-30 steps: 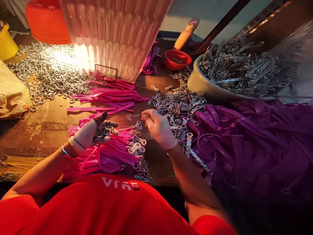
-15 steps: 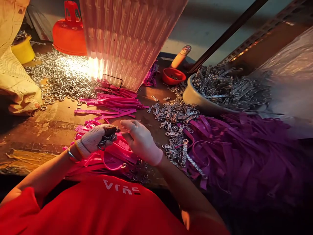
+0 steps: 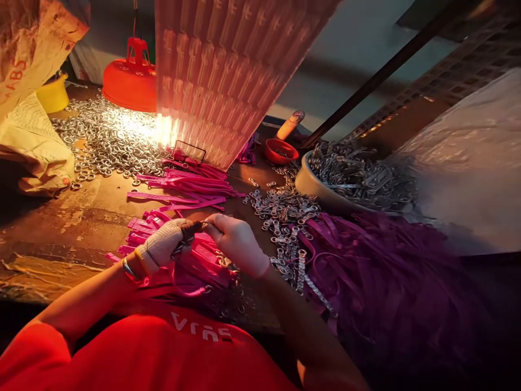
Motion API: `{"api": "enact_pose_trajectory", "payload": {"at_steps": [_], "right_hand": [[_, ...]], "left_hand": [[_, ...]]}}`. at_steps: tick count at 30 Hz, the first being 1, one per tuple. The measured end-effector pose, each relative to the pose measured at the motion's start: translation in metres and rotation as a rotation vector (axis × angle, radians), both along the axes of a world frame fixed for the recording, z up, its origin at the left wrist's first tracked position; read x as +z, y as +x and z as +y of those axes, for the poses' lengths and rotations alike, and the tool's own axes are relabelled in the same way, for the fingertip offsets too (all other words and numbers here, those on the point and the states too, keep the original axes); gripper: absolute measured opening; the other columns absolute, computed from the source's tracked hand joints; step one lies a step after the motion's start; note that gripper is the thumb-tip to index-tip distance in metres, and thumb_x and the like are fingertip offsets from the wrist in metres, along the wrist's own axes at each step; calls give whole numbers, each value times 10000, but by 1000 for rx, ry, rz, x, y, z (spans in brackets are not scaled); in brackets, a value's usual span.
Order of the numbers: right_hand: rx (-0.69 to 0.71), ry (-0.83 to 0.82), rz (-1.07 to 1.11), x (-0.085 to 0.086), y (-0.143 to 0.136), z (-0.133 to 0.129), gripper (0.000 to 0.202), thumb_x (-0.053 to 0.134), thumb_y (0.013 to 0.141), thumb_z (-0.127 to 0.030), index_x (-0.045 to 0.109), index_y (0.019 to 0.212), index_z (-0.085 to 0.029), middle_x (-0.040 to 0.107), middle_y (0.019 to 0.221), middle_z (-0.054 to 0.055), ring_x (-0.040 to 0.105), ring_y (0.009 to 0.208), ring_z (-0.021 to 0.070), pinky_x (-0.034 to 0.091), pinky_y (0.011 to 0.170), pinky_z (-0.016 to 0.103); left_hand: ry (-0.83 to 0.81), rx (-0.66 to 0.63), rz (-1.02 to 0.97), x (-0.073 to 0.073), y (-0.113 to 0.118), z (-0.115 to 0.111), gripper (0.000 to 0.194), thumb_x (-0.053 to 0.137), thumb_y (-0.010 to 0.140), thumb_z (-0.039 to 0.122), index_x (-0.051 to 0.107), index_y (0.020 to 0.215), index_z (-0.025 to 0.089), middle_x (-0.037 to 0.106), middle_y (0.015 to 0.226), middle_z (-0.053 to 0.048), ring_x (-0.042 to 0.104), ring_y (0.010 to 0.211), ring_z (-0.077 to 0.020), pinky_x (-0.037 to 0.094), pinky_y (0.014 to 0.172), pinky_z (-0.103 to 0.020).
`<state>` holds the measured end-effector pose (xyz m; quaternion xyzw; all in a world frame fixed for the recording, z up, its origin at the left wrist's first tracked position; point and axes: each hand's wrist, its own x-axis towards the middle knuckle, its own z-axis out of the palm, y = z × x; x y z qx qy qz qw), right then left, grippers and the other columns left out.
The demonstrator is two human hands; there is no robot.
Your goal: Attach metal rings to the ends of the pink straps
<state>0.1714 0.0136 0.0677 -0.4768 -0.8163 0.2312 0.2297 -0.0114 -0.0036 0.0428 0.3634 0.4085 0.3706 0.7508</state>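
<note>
My left hand [image 3: 165, 243], in a pale knit glove with dark-covered fingertips, is closed around small dark metal pieces [image 3: 182, 248]; their exact kind is hard to make out. My right hand [image 3: 240, 244], in a smooth whitish glove, pinches at the left fingertips. Whatever lies between its fingers is too small to name. Under both hands spreads a pile of bright pink straps [image 3: 203, 271], some with metal rings at their ends. Further back on the table lies another bundle of pink straps [image 3: 191, 184].
A red lamp [image 3: 130, 84] lights loose metal rings [image 3: 109, 141] beside a corrugated translucent panel [image 3: 228, 70]. Metal links [image 3: 280, 209] lie right of my hands, near purple straps [image 3: 386, 277], a tub [image 3: 315, 182] of metal pieces and a red bowl [image 3: 280, 152]. A paper sack [image 3: 40, 157] stands left.
My right hand has come in to the left fingertips, its thumb and forefinger now closed together. The left hand stays closed on the metal pieces. The view has tilted slightly.
</note>
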Motion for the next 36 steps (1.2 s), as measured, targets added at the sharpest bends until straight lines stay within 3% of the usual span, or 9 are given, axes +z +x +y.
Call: {"api": "enact_pose_trajectory", "payload": {"at_steps": [4,8,14,18,21,24,28,33,36], "right_hand": [[113,-90,-152,13,3,7,143,638,931,-249,728,827,-208,722,776,9,613,722,147,391,683,249],[188,-161,-65,9,-5,12,131,676,901,-255,733,794,-203,708,740,-9,601,696,137,395,657,241],[158,82,164,-15,-28,21,149,623,951,-327,734,926,-231,749,907,41,657,874,197,469,824,302],[73,-6,-143,-10,-45,25,203,534,993,-313,701,916,-225,752,872,55,677,824,205,434,729,293],[117,-126,-467,-2,-52,21,289,525,1003,-397,685,847,-213,741,784,62,671,734,215,347,625,296],[155,-133,-455,-3,-53,21,265,552,990,-418,690,907,-207,741,781,50,655,707,199,327,614,290],[180,-129,-169,-18,-54,58,292,452,1037,-369,696,1052,-210,757,919,30,660,803,169,420,700,259],[185,-104,-583,-43,-61,123,296,517,1009,-357,759,971,-192,737,1098,82,642,1024,193,437,852,266],[164,-113,-665,-58,-57,134,284,545,988,-341,780,962,-185,724,1126,116,635,1041,221,436,859,289]], "left_hand": [[304,-10,252,6,-11,-3,242,670,885,380,599,807,163,509,542,39,418,421,-67,292,391,-172],[389,-53,311,-1,-19,-3,191,651,866,305,594,762,155,536,611,15,464,485,-71,335,436,-174],[147,56,15,-15,-28,9,319,571,892,442,473,702,205,416,504,54,340,353,-75,247,341,-199],[18,41,-73,-16,-35,12,382,571,892,441,415,628,213,336,457,69,260,338,-61,214,333,-193],[-84,23,-107,-16,-40,8,327,584,886,380,453,650,195,350,483,65,253,359,-53,175,340,-173],[-175,21,-166,-17,-45,8,344,540,921,343,454,627,186,347,479,57,239,350,-49,153,327,-170],[-293,189,-432,-19,-59,22,260,454,967,193,562,735,145,358,491,59,240,333,-41,153,306,-143],[-375,380,-592,-20,-74,34,209,544,982,278,627,906,102,611,684,-46,378,373,-46,181,286,-144],[-340,332,-505,-20,-76,35,138,632,924,237,644,873,109,533,591,10,338,365,-35,163,303,-135]]}}
